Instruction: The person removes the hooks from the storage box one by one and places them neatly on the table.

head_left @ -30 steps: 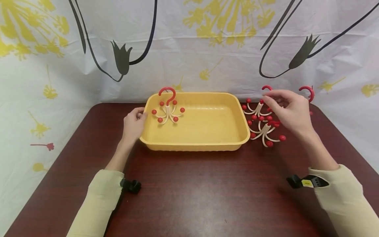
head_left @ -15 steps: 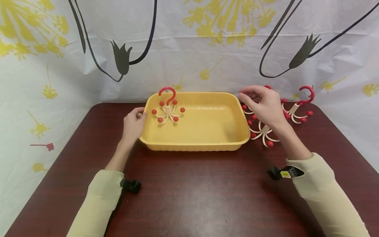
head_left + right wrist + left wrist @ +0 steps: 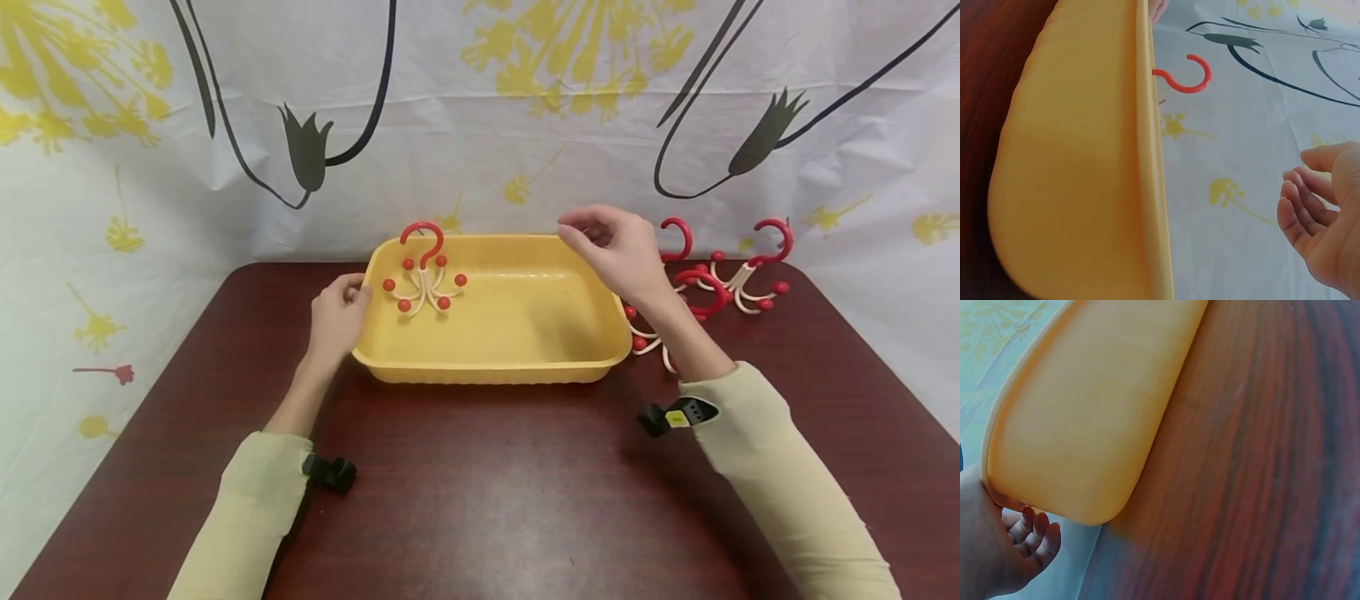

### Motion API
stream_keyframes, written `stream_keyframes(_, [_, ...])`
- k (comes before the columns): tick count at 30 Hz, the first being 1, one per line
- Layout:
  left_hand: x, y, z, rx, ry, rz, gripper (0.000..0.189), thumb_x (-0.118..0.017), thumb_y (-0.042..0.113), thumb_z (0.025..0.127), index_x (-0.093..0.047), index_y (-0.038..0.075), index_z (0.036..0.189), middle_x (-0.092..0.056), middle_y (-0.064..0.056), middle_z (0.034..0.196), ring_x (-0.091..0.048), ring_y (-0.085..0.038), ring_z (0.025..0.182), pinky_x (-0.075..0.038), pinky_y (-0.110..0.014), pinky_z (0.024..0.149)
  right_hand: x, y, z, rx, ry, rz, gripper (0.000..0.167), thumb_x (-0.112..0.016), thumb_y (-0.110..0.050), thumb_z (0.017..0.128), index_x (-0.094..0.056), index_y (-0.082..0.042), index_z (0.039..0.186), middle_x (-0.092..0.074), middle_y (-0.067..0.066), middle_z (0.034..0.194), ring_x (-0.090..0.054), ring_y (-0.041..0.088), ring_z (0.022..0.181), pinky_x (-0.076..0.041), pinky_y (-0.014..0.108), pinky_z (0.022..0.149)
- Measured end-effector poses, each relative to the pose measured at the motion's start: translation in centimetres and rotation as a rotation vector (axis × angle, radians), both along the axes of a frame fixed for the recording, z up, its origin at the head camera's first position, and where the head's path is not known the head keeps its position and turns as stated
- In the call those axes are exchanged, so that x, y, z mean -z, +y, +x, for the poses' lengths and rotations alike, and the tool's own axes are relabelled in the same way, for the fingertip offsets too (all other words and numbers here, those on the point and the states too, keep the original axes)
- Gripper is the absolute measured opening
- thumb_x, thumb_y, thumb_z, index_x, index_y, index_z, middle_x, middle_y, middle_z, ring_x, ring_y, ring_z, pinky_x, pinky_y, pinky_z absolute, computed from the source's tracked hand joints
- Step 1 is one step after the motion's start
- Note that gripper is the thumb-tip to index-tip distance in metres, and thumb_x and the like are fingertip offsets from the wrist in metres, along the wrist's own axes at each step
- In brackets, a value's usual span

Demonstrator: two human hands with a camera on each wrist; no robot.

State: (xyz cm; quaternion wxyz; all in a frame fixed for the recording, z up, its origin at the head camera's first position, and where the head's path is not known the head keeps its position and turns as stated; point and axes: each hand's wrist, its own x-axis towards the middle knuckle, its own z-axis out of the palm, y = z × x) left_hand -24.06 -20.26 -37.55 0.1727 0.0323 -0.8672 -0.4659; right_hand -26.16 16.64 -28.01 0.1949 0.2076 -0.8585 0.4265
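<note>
Tub (image 3: 487, 366) carries a red-hooked hanger (image 3: 423, 277) at ten o'clock. Your left hand (image 3: 337, 317) grips the tub at nine; your right hand (image 3: 618, 254), loosely curved, empty, hovers around two.

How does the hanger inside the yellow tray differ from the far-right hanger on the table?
The tray hanger is inside the yellow tray; the far-right hanger is on the table. In the head view, the tray hanger's stem looks nearly vertical, while the far-right hanger's leans right. The tray hanger stands alone; the far-right hanger has other hangers close by. Both have red hooks, cream arms and red ball tips.
</note>
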Motion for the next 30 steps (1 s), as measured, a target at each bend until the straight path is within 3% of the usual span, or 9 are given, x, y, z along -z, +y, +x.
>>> stream_keyframes(11, [0.2, 0.0, -0.1, 0.000, 0.002, -0.005, 0.033, -0.056, 0.016, 0.102, -0.065, -0.002, 0.128, -0.062, -0.014, 0.090, -0.055, -0.021, 0.079, -0.045, -0.026, 0.070, -0.1, -3.6, -0.8, -0.055, -0.024, -0.018, 0.025, -0.071, -0.025, 0.095, -0.076, -0.006, 0.110, -0.073, 0.006, 0.093, -0.064, 0.009, 0.076, -0.048, 0.021, 0.070])
stream_keyframes(18, [0.1, 0.0, 0.0, 0.001, -0.001, -0.001, 0.034, -0.056, 0.017, 0.102, -0.064, -0.002, 0.129, -0.063, -0.014, 0.091, -0.056, -0.021, 0.079, -0.045, -0.024, 0.068, -0.1, -5.8, -1.4, -0.096, -0.057, -0.031, 0.027, -0.070, -0.025, 0.096, -0.074, -0.004, 0.113, -0.072, 0.008, 0.099, -0.067, 0.018, 0.081, -0.049, 0.025, 0.073])
stream_keyframes(30, [0.0, 0.0, 0.0, 0.004, -0.007, -0.003, 0.034, -0.056, 0.017, 0.102, -0.064, -0.002, 0.129, -0.062, -0.014, 0.091, -0.056, -0.022, 0.080, -0.045, -0.025, 0.068, 1.1, -9.8, -2.0, -0.174, -0.147, -0.001, 0.028, -0.069, -0.023, 0.096, -0.071, -0.004, 0.117, -0.070, 0.009, 0.106, -0.067, 0.023, 0.089, -0.053, 0.034, 0.078])
